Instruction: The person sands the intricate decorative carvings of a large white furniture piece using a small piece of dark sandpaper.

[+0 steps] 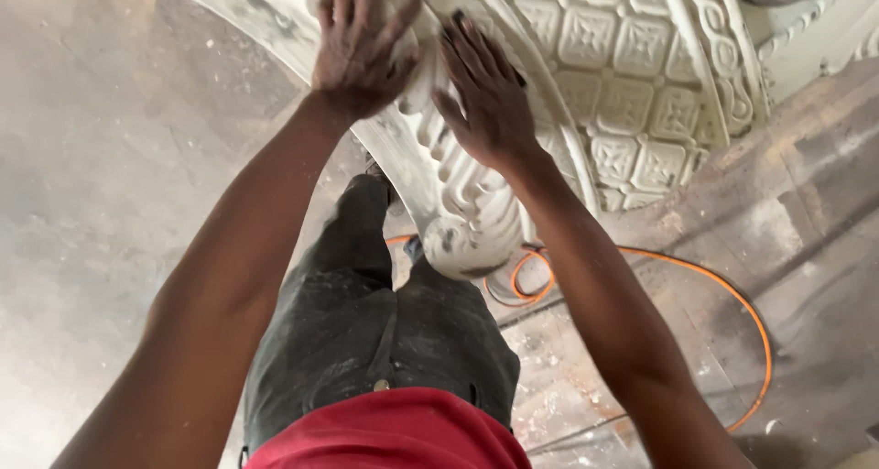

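Observation:
A large white carved plaster ornament (632, 75) fills the top of the head view, with square floral panels and a ribbed scroll edge that curls down to a rounded end (472, 240). My left hand (359, 52) lies flat on the upper part of the ribbed edge, fingers spread. My right hand (490, 93) presses flat on the same edge just to the right, fingers apart. Neither hand holds anything. Both are dusted with white powder.
An orange cable (732, 295) loops over the dusty wooden floor at right. Bare grey concrete floor (101, 185) lies at left. My dusty dark trousers (375, 322) and red shirt (394, 432) show below the ornament.

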